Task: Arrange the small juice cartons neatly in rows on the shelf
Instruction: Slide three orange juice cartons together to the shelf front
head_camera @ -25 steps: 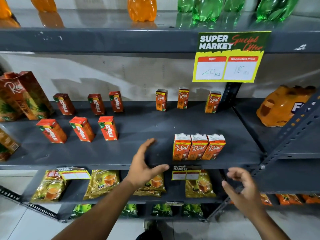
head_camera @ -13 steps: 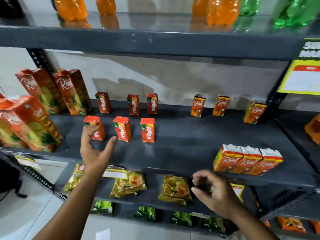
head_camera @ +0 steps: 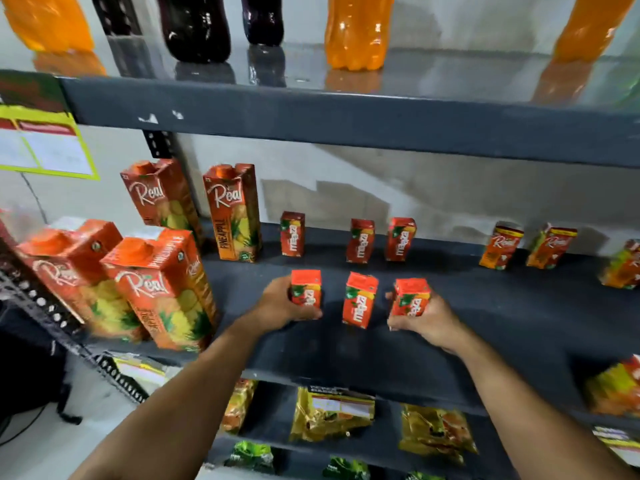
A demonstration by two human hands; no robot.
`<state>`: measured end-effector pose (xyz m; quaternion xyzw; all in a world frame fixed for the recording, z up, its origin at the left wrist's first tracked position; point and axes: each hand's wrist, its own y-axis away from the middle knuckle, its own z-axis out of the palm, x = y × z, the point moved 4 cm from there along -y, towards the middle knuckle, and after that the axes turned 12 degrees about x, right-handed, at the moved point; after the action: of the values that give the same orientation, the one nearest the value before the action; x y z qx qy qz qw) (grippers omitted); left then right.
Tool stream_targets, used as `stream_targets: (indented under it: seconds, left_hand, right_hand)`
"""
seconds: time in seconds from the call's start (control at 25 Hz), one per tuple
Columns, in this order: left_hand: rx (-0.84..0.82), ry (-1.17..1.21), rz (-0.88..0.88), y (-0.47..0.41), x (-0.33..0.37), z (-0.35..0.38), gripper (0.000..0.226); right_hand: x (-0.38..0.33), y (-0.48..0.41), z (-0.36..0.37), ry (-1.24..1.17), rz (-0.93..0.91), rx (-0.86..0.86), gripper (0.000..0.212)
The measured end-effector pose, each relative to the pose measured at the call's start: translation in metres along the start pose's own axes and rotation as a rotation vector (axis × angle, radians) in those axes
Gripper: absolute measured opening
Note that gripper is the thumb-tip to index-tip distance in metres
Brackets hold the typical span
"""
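Three small red Maaza cartons stand in a front row on the dark grey shelf [head_camera: 485,327]. My left hand [head_camera: 277,304] grips the left carton [head_camera: 306,289]. My right hand [head_camera: 424,318] grips the right carton [head_camera: 412,297], which tilts slightly. The middle carton [head_camera: 360,299] stands free between them. Behind them, three more Maaza cartons [head_camera: 361,240] stand in a back row. Small orange Real cartons [head_camera: 501,247] stand at the back right.
Tall Real pineapple cartons [head_camera: 162,289] crowd the shelf's left end. Soda bottles [head_camera: 356,29] stand on the shelf above. Snack packets [head_camera: 332,414] lie on the shelf below. A price card [head_camera: 45,150] hangs at upper left.
The view has swung left. Both hands have risen to the front Maaza row, the left closing on the left carton and the right on the right carton.
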<state>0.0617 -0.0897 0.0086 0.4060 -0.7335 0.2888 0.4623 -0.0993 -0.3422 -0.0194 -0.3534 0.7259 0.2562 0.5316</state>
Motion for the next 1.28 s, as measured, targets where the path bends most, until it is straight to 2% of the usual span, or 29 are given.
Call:
stream_targets:
  seconds: [0.12,0.4,0.6,0.84,1.04,1.28]
  left_hand:
    - [-0.147,0.025,-0.024,-0.014,0.001,0.017,0.045]
    - [-0.341,0.026,-0.047,-0.014,0.006,0.04,0.045]
    - [-0.331,0.063,-0.045,0.002,0.006,0.038,0.044]
    - [-0.332,0.126,0.011,0.043,-0.002,0.027,0.047]
    - [-0.251,-0.019,-0.052,0.058,-0.008,0.024,0.056]
    - [-0.234,-0.038,-0.059,0.063,-0.008,0.024,0.053]
  right_hand:
    - [-0.002,-0.001,0.014,0.007,-0.027,0.012,0.062]
    - [-0.01,0.012,0.033,-0.007,-0.072,0.019,0.06]
    - [-0.003,0.025,0.043,0.13,-0.063,0.051,0.072]
    - [0.006,0.054,0.052,0.173,-0.021,0.031,0.064]
    - [0.004,0.071,0.052,0.193,0.041,0.007,0.057]
    - [0.004,0.08,0.052,0.25,-0.001,0.009,0.051]
